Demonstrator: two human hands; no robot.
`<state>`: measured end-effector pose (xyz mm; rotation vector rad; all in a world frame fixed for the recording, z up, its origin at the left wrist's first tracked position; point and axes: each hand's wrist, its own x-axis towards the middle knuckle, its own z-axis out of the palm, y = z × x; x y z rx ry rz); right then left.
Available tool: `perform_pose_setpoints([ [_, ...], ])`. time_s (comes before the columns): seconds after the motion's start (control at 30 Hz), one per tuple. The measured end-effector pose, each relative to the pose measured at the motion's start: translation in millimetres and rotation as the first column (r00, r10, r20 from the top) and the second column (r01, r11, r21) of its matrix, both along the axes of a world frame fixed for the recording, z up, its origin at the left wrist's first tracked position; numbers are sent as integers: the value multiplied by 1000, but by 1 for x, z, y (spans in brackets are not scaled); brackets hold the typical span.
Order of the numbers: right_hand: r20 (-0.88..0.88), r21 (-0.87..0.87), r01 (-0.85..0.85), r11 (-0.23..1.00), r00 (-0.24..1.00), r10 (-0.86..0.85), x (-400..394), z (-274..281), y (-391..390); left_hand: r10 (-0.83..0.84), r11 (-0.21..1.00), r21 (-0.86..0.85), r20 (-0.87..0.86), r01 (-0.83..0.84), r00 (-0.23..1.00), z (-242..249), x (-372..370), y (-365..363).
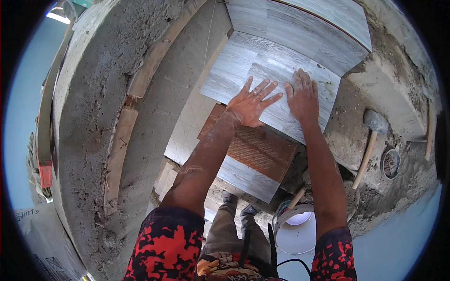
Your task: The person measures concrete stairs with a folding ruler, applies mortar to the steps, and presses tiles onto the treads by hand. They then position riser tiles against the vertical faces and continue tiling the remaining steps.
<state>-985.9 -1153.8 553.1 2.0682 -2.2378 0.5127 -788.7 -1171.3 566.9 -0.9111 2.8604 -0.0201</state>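
Both hands lie on a grey wood-look tile [229,63] that forms a stair tread. My left hand [251,104] has its fingers spread over the tile's front part, with a ring on one finger. My right hand [303,96] rests flat near the tile's right side, fingers pointing away and nearly together. Neither hand holds anything. Behind the tread stands an upright tile [300,35] of the same look. Below the hands, a brown textured mat or board [260,152] lies on a lower tiled step [251,178].
A mallet [375,122] lies at the right, beside a small round container [390,163]. A white bucket [295,236] stands near my legs. Along the left runs a rough concrete wall [93,103] with wooden boards [121,154]. A bag [47,239] is at lower left.
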Motion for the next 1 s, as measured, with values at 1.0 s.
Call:
perform_pose_setpoints([
  [1.0,-6,-5,5,1000,1000,-5,-1,-1,-1,0,999,-35,11,0,1000,3,0,1],
])
